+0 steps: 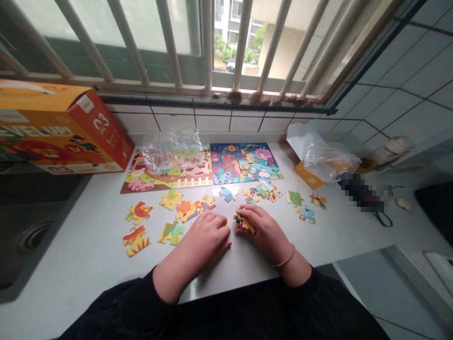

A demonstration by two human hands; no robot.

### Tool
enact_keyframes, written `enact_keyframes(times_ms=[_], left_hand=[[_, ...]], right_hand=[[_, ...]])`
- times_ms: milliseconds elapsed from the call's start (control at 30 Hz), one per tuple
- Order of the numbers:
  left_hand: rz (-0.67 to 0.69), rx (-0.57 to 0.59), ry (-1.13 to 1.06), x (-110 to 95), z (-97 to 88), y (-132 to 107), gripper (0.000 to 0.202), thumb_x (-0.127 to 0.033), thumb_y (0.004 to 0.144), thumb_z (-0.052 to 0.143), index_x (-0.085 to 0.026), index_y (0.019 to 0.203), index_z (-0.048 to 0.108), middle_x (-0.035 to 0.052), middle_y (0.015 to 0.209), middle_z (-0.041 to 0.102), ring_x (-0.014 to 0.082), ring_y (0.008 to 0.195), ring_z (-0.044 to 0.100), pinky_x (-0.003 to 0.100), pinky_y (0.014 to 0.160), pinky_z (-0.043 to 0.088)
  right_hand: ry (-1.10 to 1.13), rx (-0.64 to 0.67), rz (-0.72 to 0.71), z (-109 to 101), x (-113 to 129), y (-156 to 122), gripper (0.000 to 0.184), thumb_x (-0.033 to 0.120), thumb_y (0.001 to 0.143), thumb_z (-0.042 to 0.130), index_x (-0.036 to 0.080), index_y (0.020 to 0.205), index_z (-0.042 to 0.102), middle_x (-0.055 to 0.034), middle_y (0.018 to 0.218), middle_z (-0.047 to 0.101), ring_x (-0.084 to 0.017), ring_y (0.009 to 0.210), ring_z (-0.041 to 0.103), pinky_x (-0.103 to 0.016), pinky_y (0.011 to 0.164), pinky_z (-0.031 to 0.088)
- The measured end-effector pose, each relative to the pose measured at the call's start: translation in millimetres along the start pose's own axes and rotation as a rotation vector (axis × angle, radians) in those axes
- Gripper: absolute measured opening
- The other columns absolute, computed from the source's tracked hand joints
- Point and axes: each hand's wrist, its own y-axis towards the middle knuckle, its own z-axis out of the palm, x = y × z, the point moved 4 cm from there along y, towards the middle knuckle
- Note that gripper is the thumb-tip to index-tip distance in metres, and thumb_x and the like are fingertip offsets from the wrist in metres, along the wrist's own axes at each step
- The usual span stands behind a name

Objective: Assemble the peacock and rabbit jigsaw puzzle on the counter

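Observation:
My left hand point(205, 238) rests on the grey counter point(88, 255) with its fingers curled; whatever is under them is hidden. My right hand point(264, 229) grips a small stack of colourful puzzle pieces point(244, 223) between thumb and fingers, right beside the left hand. Several loose puzzle pieces point(177, 210) lie scattered in front of both hands. Behind them are two assembled puzzles, a farm scene point(155, 179) and a blue underwater scene point(244, 163).
An orange puzzle box point(60, 127) lies at the back left beside a dark sink point(31, 226). A clear plastic tray point(173, 151) sits on the farm puzzle. Crumpled plastic wrap point(325, 158) and a small orange box lie at the right. A barred window is behind.

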Motion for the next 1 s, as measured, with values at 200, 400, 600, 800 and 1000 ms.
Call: enact_keyframes(times_ms=[200, 400, 600, 800, 1000], left_hand=[[-0.284, -0.092, 0.141, 2.6, -16.4, -40.2, 0.027, -0.032, 0.11, 0.058, -0.022, 0.087, 0.069, 0.011, 0.101, 0.073, 0.0316, 0.099, 0.069, 0.052, 0.09, 0.058], [-0.281, -0.11, 0.071, -1.6, -3.9, -47.5, 0.019, -0.032, 0.109, 0.058, -0.021, 0.115, 0.073, 0.0159, 0.14, 0.072, 0.0361, 0.128, 0.067, 0.059, 0.112, 0.056], [-0.204, -0.048, 0.08, -5.4, 8.5, -64.9, 0.037, -0.036, 0.11, 0.059, -0.023, 0.143, 0.069, 0.0168, 0.166, 0.058, 0.0374, 0.148, 0.059, 0.061, 0.126, 0.049], [-0.52, -0.136, 0.258, 25.9, -1.8, -131.8, 0.063, -0.045, 0.111, 0.054, -0.029, 0.171, 0.046, 0.0169, 0.182, 0.036, 0.0456, 0.167, 0.033, 0.079, 0.133, 0.026], [-0.721, -0.037, 0.267, 58.0, -9.1, -171.0, 0.064, -0.055, 0.111, 0.05, -0.038, 0.173, 0.046, 0.0128, 0.184, 0.033, 0.0518, 0.169, 0.026, 0.085, 0.127, 0.029]], right_hand=[[0.158, 0.009, -0.007, 14.4, 16.4, 12.2, 0.052, 0.032, 0.094, 0.09, 0.031, 0.14, 0.068, -0.0113, 0.141, 0.072, -0.028, 0.13, 0.073, -0.046, 0.113, 0.063], [0.116, -0.074, 0.06, 5.5, 4.6, 8.4, 0.049, 0.033, 0.096, 0.087, 0.031, 0.141, 0.067, -0.013, 0.14, 0.071, -0.031, 0.132, 0.072, -0.053, 0.114, 0.063], [0.078, 0.007, -0.018, 13.2, 13.5, 5.3, 0.044, 0.032, 0.099, 0.083, 0.03, 0.14, 0.069, -0.0124, 0.141, 0.071, -0.03, 0.128, 0.074, -0.048, 0.11, 0.066], [0.078, 0.004, -0.038, 14.5, 20.0, 5.0, 0.035, 0.03, 0.106, 0.073, 0.03, 0.141, 0.068, -0.0122, 0.138, 0.071, -0.029, 0.125, 0.074, -0.047, 0.107, 0.067], [0.077, -0.014, -0.03, 22.8, 26.2, 4.9, 0.033, 0.027, 0.107, 0.069, 0.029, 0.14, 0.067, -0.0123, 0.136, 0.07, -0.029, 0.124, 0.074, -0.046, 0.106, 0.067]])
